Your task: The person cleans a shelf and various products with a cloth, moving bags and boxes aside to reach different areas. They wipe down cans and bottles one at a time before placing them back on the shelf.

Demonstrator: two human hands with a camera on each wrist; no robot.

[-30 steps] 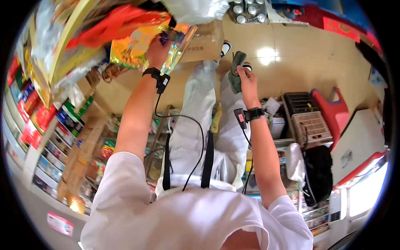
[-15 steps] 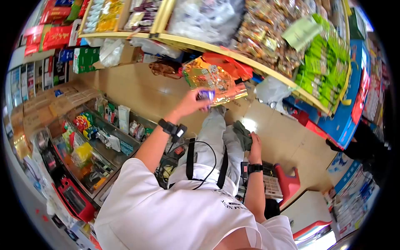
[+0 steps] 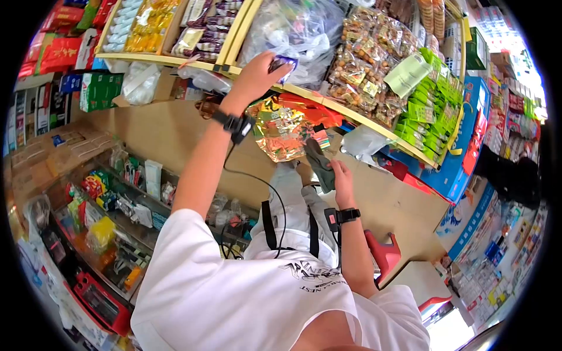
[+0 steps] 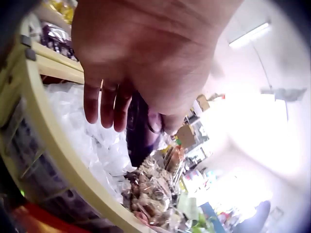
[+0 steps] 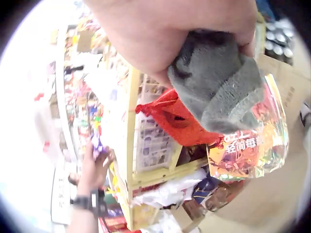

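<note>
My left hand [image 3: 253, 81] pinches a small shiny purple packet [image 3: 285, 65] between thumb and fingers, over the front edge of the display shelf. In the left wrist view the packet [image 4: 141, 133] is dark purple, and the other fingers hang down beside it. Right behind it lies a heap of clear plastic bags [image 3: 313, 32] in a shelf compartment. Lower down, my right hand [image 3: 343, 182] grips a grey-green cloth [image 3: 319, 165]. The cloth [image 5: 214, 82] looks thick and bunched in the right wrist view. Beyond it a gold foil bag [image 3: 275, 131] hangs below the shelf edge, beside a red bag [image 5: 182, 119].
Wrapped brown snacks [image 3: 366, 64] and green packets [image 3: 424, 114] fill compartments to the right; purple-wrapped sweets [image 3: 213, 26] lie to the left. A glass counter [image 3: 111, 216] stands at lower left. A red stool [image 3: 383, 254] and a blue box [image 3: 471, 140] are on the right.
The left hand has risen with the purple packet from beside the gold bag to the shelf edge. The right hand still holds the cloth, now nearer the gold bag. The head view has swung toward the shelf.
</note>
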